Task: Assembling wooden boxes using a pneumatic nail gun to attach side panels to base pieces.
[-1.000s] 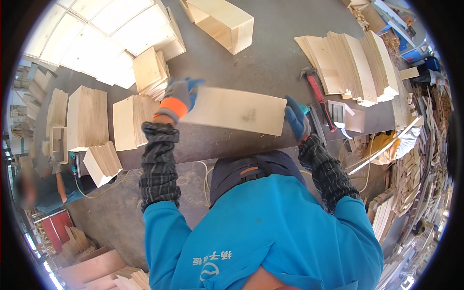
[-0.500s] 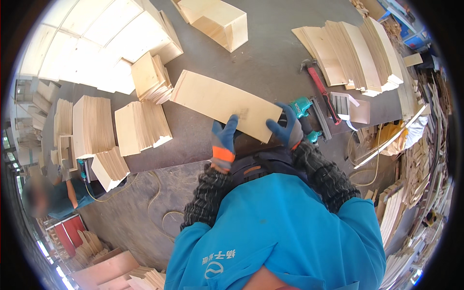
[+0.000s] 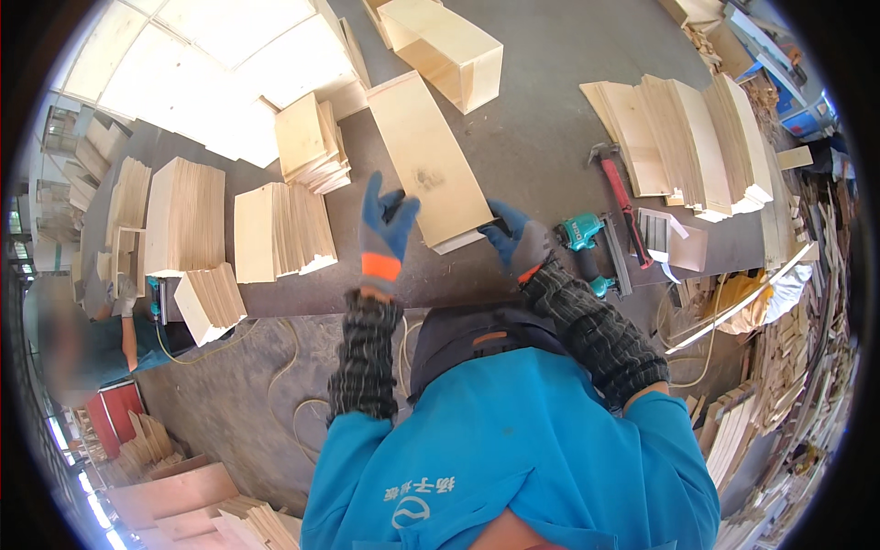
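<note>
Workshop surface [image 3: 536, 151], plywood panel [image 3: 435, 151] toward its front edge

Glare washes out the pale wooden pile [image 3: 220, 69] at the surface's far left corner, and the view's upper rim crops it. The panel slants from near the open plywood box [image 3: 463, 60] toward the front edge; whether it lies flat or is lifted, or tops a box, is hard to tell. The left grip [image 3: 388, 229] is spread beside the panel's left side, contact unclear. The right grip [image 3: 521, 240] bends at its near right corner; whether it pinches the panel I cannot tell. Toward the surface's right edge lie a teal nail gun [image 3: 579, 231], a red-handled hammer [image 3: 625, 211] and stacked boards [image 3: 683, 142]. Past the left edge, a co-worker [image 3: 78, 335] is blurred. Hose [image 3: 291, 367] loops over the stained floor [image 3: 206, 394]; offcuts [image 3: 807, 339] heap beyond the right edge.
</note>
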Motion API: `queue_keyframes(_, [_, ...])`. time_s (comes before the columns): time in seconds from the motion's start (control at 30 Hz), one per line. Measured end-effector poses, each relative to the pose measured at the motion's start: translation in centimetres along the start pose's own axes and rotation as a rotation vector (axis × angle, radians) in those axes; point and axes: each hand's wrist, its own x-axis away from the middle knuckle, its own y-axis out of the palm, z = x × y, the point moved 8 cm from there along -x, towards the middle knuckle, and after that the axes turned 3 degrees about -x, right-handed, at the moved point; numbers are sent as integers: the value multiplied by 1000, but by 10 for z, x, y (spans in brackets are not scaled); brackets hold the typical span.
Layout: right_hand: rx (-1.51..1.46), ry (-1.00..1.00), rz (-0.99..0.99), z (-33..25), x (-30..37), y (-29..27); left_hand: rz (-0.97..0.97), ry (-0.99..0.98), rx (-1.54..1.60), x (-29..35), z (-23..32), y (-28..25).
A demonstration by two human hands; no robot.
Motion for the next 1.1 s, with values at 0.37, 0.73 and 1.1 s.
queue_keyframes(0.37, [8, 23, -258, 3, -35, -3, 4, 254, -357, 57, -14, 0])
queue_keyframes(0.73, [609, -401, -247, -17, -25, 6, 53, 290, -392, 66, -13, 2])
queue_keyframes(1.1, [533, -218, -274, -29, -35, 3, 108, 502, -375, 76, 2, 5])
